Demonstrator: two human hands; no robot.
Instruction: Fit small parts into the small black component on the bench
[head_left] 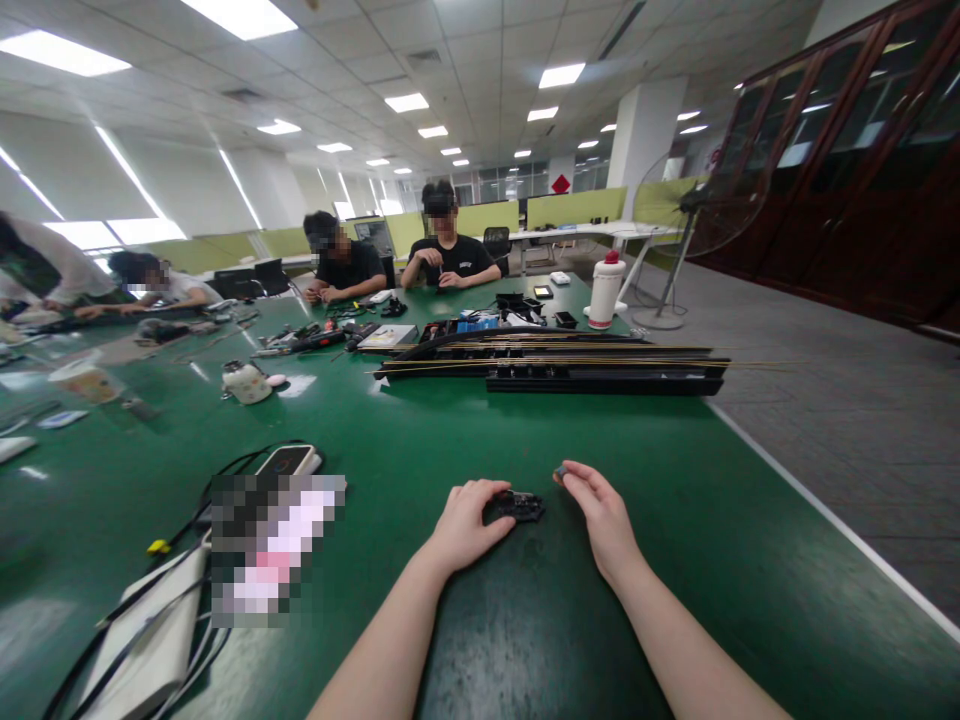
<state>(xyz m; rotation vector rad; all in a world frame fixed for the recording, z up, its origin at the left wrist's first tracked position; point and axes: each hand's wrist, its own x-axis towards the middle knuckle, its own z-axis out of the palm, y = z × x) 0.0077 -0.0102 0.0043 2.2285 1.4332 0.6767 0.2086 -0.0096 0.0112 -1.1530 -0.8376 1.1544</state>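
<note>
While L fingers (pixel 489 487) grip blk part (pixel 523 507) | R fingers (pixel 583 477) narrow, pinching sm. pc (pixel 559 473)

I get a bright room here, lit by white ceiling lights (pixel 240 15) and by daylight around the window blinds (pixel 180 180) on the left. Pale glare patches sit on the left of the green table (pixel 637 430), while its near middle looks darker, with soft reflections. My wide lens stretches the edges, so the cabinet (pixel 814 215) leans steeply. I see the far left smeared, the cup (pixel 86 380) there ghosted, and fine detail on the small black part (pixel 521 507) lost; coarse pixel blocks (pixel 277 550) cover one tabletop patch
</note>
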